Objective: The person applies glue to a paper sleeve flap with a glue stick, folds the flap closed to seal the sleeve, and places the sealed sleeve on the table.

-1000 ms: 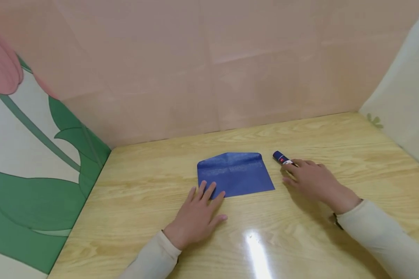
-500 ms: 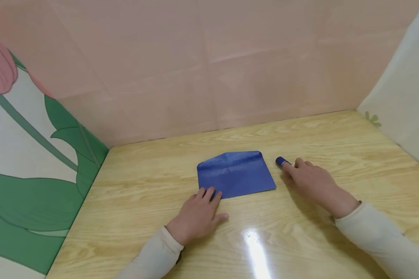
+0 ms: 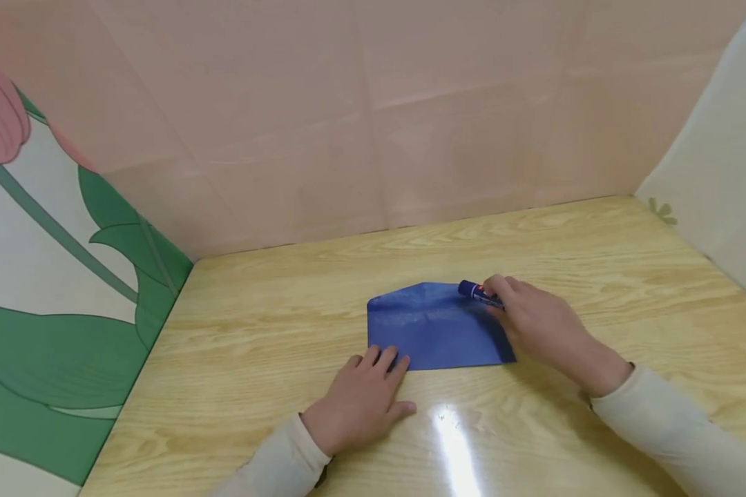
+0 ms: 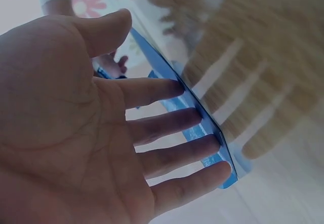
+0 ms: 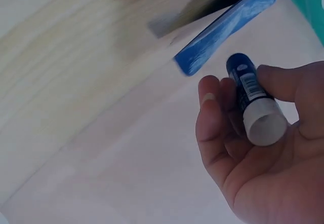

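- The envelope [image 3: 432, 338], a flat blue container, lay on the bench [image 3: 267, 324] with its shallow, peaked flap unfolded toward the far side; what it might hold was hidden.
- Its surface was smooth and slightly glossy, with a crease running along the base of the flap and pale streaks showing on the flap in the right wrist view.
- The left hand [image 3: 360, 400] had its fingers extended and spread, the tips resting on the envelope's near left edge, the thumb out to the side over the bench.
- The right hand [image 3: 537, 328] gripped the tube [image 3: 480, 293] between thumb and curled fingers, above the envelope's far right part; whether the two touched could not be told.
- The tube was a short cylinder, dark blue, with a printed label, a barcode and a round white end toward the palm; its inside could not be seen.
- The bench had pale yellow wood grain and a shine that mirrored the left fingers.
- Cream sleeves [image 3: 671, 421] covered both forearms.
- Behind stood a creased pinkish backdrop [image 3: 373, 124]; at the left, a panel [image 3: 68, 241] bore a pink flower and broad green leaves.
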A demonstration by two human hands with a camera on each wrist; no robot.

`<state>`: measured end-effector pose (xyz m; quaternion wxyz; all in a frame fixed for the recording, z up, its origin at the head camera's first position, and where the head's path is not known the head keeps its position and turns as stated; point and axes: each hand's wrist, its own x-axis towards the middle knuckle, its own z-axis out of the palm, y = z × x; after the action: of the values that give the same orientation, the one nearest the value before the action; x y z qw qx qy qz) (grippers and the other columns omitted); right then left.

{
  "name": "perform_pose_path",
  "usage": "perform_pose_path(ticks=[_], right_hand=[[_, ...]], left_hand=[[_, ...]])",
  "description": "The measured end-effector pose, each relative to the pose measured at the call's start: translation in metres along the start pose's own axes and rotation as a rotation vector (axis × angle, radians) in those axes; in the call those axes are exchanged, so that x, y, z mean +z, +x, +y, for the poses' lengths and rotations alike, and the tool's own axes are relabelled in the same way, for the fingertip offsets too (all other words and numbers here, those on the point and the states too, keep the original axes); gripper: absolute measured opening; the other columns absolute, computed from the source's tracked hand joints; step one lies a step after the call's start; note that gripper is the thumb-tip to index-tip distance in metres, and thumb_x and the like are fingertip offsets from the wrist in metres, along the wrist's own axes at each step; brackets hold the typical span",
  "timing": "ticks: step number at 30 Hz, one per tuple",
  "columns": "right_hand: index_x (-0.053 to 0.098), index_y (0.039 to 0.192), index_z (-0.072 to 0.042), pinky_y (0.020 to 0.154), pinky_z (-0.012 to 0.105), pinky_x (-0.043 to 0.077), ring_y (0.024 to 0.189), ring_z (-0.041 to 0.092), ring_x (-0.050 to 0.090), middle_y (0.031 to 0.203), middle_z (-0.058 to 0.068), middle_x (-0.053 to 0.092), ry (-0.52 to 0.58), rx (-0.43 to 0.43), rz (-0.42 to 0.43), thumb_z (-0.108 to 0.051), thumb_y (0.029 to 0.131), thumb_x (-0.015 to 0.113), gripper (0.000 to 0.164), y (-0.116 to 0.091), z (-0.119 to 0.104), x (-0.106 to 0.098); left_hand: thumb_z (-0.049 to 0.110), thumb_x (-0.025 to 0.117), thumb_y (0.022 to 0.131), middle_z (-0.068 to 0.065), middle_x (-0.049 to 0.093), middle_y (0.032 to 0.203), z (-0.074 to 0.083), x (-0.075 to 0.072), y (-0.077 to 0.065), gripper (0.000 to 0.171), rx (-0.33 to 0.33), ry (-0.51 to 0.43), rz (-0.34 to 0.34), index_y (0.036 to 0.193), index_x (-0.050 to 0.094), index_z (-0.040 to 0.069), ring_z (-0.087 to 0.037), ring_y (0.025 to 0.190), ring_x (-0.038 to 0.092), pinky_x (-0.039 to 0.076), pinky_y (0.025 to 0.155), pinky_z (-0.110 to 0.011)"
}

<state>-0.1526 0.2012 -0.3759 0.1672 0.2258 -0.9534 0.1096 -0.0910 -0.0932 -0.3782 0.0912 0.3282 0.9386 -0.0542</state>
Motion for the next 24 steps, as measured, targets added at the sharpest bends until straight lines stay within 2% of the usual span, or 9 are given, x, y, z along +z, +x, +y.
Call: perform_pose_path(ticks=[3, 9, 17, 24], right_hand=[[0.05, 0.11, -0.016, 0.052, 0.034, 0.046, 0.07, 0.019, 0.061, 0.087, 0.002, 0.064, -0.002, 0.002, -0.039, -0.022, 0.089, 0.065, 0.026, 0.001, -0.006, 0.002], [0.053, 0.111, -0.017, 0.057, 0.037, 0.05, 0.077, 0.022, 0.064, 0.092, 0.004, 0.066, -0.026, -0.007, -0.093, -0.023, 0.089, 0.066, 0.026, 0.006, -0.016, 0.007], [0.053, 0.109, -0.018, 0.058, 0.037, 0.051, 0.077, 0.022, 0.064, 0.094, 0.004, 0.067, -0.018, -0.063, -0.097, -0.024, 0.089, 0.067, 0.025, 0.02, -0.039, 0.017], [0.051, 0.108, -0.019, 0.063, 0.037, 0.052, 0.081, 0.024, 0.067, 0.095, 0.003, 0.068, -0.005, -0.096, -0.1, -0.026, 0.09, 0.066, 0.025, 0.031, -0.055, 0.026]], left_hand=[[0.059, 0.031, 0.097, -0.007, 0.037, 0.151, 0.002, 0.0, -0.001, 0.067, 0.007, 0.032, 0.018, 0.149, 0.034, 0.016, -0.028, 0.137, 0.037, 0.039, 0.106, -0.046], [0.059, 0.032, 0.097, -0.005, 0.041, 0.148, 0.005, 0.0, -0.001, 0.066, 0.019, 0.067, 0.04, 0.147, 0.037, 0.017, -0.025, 0.132, 0.04, 0.041, 0.102, -0.044], [0.056, 0.035, 0.098, 0.0, 0.043, 0.147, 0.003, 0.001, -0.002, 0.061, 0.041, 0.083, 0.07, 0.146, 0.039, 0.02, -0.023, 0.13, 0.043, 0.042, 0.101, -0.044], [0.056, 0.036, 0.097, -0.001, 0.044, 0.146, 0.005, 0.0, -0.001, 0.06, 0.056, 0.124, 0.08, 0.145, 0.04, 0.02, -0.023, 0.13, 0.043, 0.041, 0.102, -0.044]])
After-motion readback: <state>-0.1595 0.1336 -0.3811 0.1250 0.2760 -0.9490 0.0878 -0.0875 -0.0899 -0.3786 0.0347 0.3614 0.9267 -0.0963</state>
